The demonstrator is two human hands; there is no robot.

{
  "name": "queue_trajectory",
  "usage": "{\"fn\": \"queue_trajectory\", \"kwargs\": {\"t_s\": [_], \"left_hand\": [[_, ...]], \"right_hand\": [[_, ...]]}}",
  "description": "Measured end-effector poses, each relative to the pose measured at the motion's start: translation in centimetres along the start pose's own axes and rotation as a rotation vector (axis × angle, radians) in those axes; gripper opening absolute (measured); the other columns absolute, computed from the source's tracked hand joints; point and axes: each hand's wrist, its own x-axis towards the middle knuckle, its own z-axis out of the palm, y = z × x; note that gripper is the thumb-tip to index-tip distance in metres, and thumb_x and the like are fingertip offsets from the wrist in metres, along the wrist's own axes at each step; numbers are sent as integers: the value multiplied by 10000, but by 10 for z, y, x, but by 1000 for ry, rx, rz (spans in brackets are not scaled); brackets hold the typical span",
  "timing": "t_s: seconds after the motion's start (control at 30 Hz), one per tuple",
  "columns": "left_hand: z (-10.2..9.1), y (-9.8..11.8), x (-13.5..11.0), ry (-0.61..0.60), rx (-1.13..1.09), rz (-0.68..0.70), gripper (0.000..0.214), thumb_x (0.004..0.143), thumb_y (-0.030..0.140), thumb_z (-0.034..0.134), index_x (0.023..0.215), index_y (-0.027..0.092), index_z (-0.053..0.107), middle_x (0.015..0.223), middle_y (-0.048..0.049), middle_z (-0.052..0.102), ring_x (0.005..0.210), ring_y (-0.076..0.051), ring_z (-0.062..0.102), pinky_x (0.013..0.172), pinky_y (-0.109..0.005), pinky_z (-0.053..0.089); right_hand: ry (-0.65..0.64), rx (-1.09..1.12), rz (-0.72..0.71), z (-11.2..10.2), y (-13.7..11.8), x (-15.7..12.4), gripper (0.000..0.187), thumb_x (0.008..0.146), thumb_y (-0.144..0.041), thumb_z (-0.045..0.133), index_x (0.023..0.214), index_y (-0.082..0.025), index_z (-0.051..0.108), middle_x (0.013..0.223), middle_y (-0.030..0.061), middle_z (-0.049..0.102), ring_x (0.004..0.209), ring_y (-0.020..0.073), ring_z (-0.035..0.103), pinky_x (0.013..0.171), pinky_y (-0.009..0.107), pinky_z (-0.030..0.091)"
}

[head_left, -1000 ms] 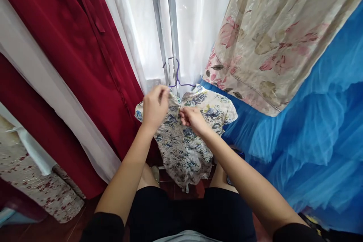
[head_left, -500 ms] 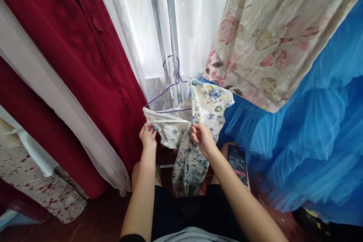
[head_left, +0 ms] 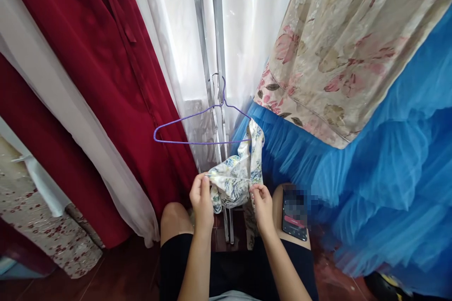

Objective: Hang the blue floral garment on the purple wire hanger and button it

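Floral garment [head_left: 236, 179] – shown bunched and drawn down in front of the knees, with its upper end still caught at the right end of the purple wire hanger [head_left: 192, 124]. Half a second earlier the cloth was spread over the hanger's right shoulder. Now the left arm and the bottom bar are laid bare, and only a narrow strip is left trailing from the right corner. The removal of the garment from the hanger is judged to be nearly complete.

The lower edge of the garment is stretched between the two hands. It is pinched between thumb and fingers by the left hand [head_left: 202, 200] at one side, and gripped in the same closed pinch by the right hand [head_left: 262, 203] at the other. Both hands are seen lower than before, just above the thighs.

The hanger is hooked on an upright metal rail [head_left: 206, 47], in front of a white curtain [head_left: 247, 19]. A phone [head_left: 294, 216] is rested on the right thigh, just beside the right hand. The scene is flanked by a red dress [head_left: 88, 56] on the left, and by a pale flowered cloth [head_left: 346, 42] above blue netting [head_left: 388, 164] on the right.
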Motion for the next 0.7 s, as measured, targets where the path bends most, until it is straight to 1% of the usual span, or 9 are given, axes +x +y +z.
{"fn": "queue_trajectory", "kwargs": {"t_s": [0.07, 0.13, 0.23, 0.3, 0.37, 0.43, 0.5, 0.6, 0.7], "left_hand": [[15, 13, -11, -176, 99, 15, 267, 976, 415, 558, 1033, 180, 672, 989, -67, 695, 939, -196, 650, 837, -279, 510], [30, 19, -21, -327, 169, 59, 245, 988, 385, 542, 1012, 182, 677, 1004, -74, 693, 968, -208, 652, 873, -301, 509], [43, 20, -29, -415, 223, 159, 218, 995, 350, 525, 953, 193, 670, 1074, -93, 669, 1074, -227, 635, 968, -343, 484], [41, 18, -29, -411, 235, 170, 189, 988, 347, 535, 998, 203, 656, 1167, -113, 637, 1178, -242, 596, 1020, -371, 463], [29, 16, -28, -475, 229, 91, 236, 992, 365, 522, 1153, 220, 614, 1209, -126, 627, 1183, -243, 597, 1014, -387, 473], [10, 14, -29, -640, 240, -30, 345, 1016, 394, 458, 1309, 234, 543, 1197, -123, 649, 1111, -234, 631, 988, -390, 490], [-12, 11, -33, -819, 301, -107, 392, 1026, 420, 416, 1346, 236, 547, 1171, -107, 674, 1083, -236, 644, 995, -388, 482], [-44, 2, -38, -974, 512, -107, 334, 966, 442, 531, 1167, 227, 690, 1015, -64, 722, 1003, -252, 665, 946, -356, 493], [-76, -9, -27, -1007, 759, -36, 249, 870, 458, 654, 868, 227, 748, 793, -28, 720, 752, -222, 654, 784, -313, 507]], "right_hand": [[-1, -35, -158, 6, -8, -11, 220, 828, -345, 675, 1008, -221, 644, 976, 51, 641, 900, 219, 579, 798, 318, 482], [-170, -57, -232, 11, -21, -20, 242, 862, -334, 648, 1080, -228, 654, 1069, 67, 645, 1004, 245, 575, 893, 351, 467], [-514, -70, -167, 13, -39, -25, 137, 849, -332, 676, 903, -206, 669, 879, 35, 634, 820, 221, 559, 785, 329, 466], [-658, -66, -74, 11, -47, -26, 196, 850, -364, 687, 779, -189, 634, 734, 0, 567, 680, 172, 479, 665, 290, 420], [-737, -42, 10, 7, -52, -27, 274, 862, -420, 681, 743, -181, 618, 676, -18, 517, 631, 145, 427, 612, 266, 378], [-788, -20, 84, 2, -57, -29, 322, 862, -476, 682, 755, -177, 629, 665, -21, 508, 622, 138, 426, 600, 258, 372], [-837, -18, 152, -3, -62, -31, 351, 851, -510, 696, 780, -170, 645, 666, -19, 516, 610, 133, 430, 583, 252, 363], [-928, -23, 237, -10, -76, -29, 350, 869, -509, 685, 830, -162, 667, 671, -12, 542, 584, 122, 430, 560, 244, 336], [-995, -71, 260, -19, -95, -18, 321, 878, -481, 681, 873, -161, 696, 703, 11, 601, 605, 142, 495, 585, 259, 374]]}}
